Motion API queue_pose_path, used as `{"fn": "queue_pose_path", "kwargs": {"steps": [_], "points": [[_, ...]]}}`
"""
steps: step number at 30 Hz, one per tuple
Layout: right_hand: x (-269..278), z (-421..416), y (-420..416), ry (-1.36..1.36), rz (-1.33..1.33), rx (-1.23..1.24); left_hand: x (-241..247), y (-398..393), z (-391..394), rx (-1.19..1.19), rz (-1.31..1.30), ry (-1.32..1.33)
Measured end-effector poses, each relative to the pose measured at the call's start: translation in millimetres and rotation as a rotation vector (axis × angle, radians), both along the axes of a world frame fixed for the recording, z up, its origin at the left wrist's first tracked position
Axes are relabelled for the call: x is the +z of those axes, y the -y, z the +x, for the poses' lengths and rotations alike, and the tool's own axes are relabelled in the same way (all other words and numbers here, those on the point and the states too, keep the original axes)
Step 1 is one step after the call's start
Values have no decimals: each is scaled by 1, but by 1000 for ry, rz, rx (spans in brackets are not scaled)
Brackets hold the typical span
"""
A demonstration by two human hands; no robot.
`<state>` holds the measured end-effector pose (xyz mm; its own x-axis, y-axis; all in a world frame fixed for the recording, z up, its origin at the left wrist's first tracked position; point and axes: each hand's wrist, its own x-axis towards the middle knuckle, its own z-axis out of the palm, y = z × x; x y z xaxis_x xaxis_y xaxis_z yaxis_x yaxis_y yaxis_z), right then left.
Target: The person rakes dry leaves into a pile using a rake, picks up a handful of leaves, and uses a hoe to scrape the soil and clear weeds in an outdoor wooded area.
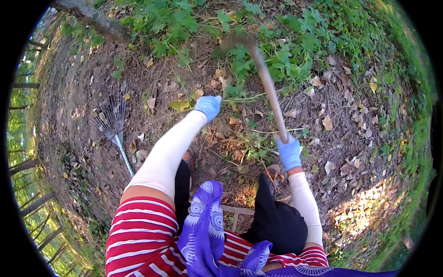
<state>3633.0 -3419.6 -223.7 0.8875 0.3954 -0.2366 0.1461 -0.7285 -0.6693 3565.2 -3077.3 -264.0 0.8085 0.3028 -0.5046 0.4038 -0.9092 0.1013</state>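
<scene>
My right hand (290, 152), in a light blue glove, grips the lower end of a wooden handle (268, 83). The handle slants up and away to a tool head (237, 41), blurred by motion, which looks like that of a hoe or sickle. It hovers over or against leafy green vines (287, 62); contact cannot be told. My left hand (208, 106), gloved the same way, is closed in a fist around thin vine stems (244, 99) that trail off to the right. Below and between my hands lies a small heap of pulled weeds (256, 145).
A wire leaf rake (116, 126) lies on the soil at left. One tree trunk (91, 19) rises at top left. Dry leaves (327, 122) litter the ground. My shoes (275, 175) stand close in front of a low stool-like frame (238, 210). A purple scarf (207, 214) hangs down before me.
</scene>
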Motion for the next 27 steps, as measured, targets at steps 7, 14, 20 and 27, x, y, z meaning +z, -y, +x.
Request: {"fn": "queue_pose_path", "kwargs": {"steps": [7,14,20,27], "points": [[-78,-83,110,-357,98,-367,24,-52,-27,-150,131,62],[16,-29,1,-99,112,-120,33,-29,-34,24,19,34],[37,18,-84,148,35,140,8,-33,-33,-84,113,-4],[-61,-57,136,-97,-274,17,26,-58,-46,-79,59,30]]}}
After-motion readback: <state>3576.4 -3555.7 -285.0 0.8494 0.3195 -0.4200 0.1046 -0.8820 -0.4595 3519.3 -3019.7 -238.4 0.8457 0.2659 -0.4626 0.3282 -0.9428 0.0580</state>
